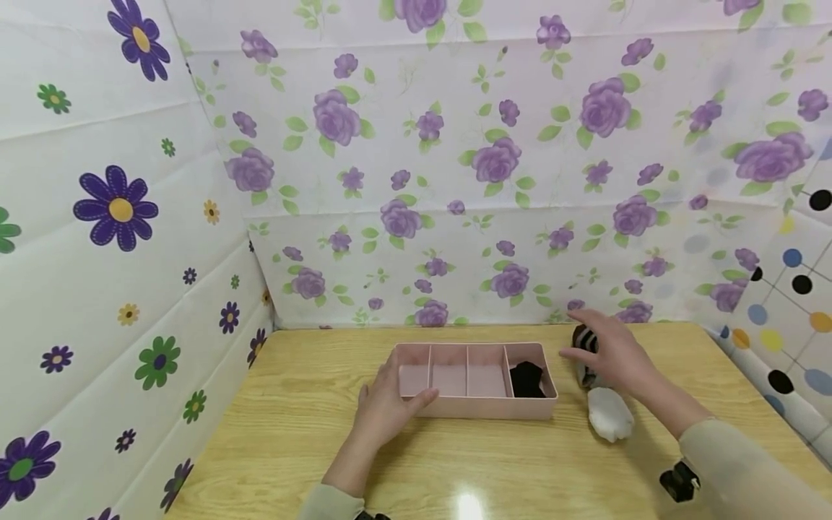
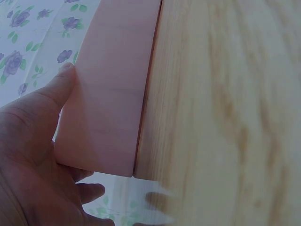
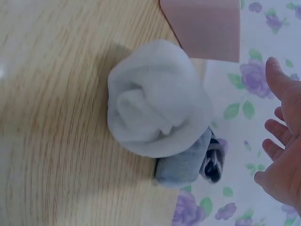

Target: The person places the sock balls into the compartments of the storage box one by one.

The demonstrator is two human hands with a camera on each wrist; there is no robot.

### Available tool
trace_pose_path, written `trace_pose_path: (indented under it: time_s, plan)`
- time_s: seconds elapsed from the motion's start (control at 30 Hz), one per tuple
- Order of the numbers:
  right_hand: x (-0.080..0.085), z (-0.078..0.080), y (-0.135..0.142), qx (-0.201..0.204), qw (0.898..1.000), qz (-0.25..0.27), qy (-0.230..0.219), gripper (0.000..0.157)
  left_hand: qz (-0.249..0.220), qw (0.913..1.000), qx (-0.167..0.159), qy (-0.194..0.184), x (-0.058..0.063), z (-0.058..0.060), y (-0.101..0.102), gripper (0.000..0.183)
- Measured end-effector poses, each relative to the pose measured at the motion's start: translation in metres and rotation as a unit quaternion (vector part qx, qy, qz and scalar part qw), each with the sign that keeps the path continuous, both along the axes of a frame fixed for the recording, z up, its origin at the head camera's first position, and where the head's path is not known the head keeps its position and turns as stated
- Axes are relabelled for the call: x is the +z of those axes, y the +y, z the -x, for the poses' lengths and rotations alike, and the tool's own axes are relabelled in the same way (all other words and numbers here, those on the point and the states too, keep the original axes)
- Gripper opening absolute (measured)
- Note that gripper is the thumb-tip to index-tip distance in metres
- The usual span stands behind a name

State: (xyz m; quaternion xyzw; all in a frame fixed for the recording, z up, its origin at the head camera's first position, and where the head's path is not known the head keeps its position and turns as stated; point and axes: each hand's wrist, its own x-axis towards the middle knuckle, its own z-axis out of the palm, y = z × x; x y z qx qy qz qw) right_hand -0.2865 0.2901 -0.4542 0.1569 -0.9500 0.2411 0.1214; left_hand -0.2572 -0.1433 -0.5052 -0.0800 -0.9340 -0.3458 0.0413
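Observation:
A pink divided box [image 1: 487,409] stands on the table, with a black rolled sock [image 1: 526,380] in its rightmost compartment. At the box's left end, my left hand [image 1: 385,404] holds the front corner, thumb along the front rim and the other fingers round the end. My right hand [image 1: 614,352], fingers spread and holding nothing, hovers right of the box over the rolled socks. A white rolled sock [image 3: 157,101] lies nearest me. Behind it are a grey rolled sock [image 3: 183,165] and a dark striped one [image 3: 214,162], partly covered by my right hand in the head view.
The wooden table [image 1: 494,462] reaches back to a wall of floral cloth [image 1: 448,166]. Patterned cloth also hangs at the left side [image 1: 214,289] and the right side [image 1: 796,303]. The box's other compartments [image 1: 448,379] show bare bottoms.

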Motion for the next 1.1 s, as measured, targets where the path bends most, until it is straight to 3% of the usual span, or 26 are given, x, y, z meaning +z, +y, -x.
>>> trace_pose_path:
  time_s: [0.77, 1.1]
  plan:
    - [-0.010, 0.019, 0.023, -0.032, 0.998, 0.020, -0.059, 0.084, -0.005, 1.0000, 0.000, 0.002, 0.000, -0.001, -0.003, 0.118]
    - [-0.024, 0.027, 0.042, -0.033, 0.993, 0.040, -0.102, 0.086, 0.004, 1.0000, -0.004, 0.003, 0.000, -0.001, -0.002, 0.118]
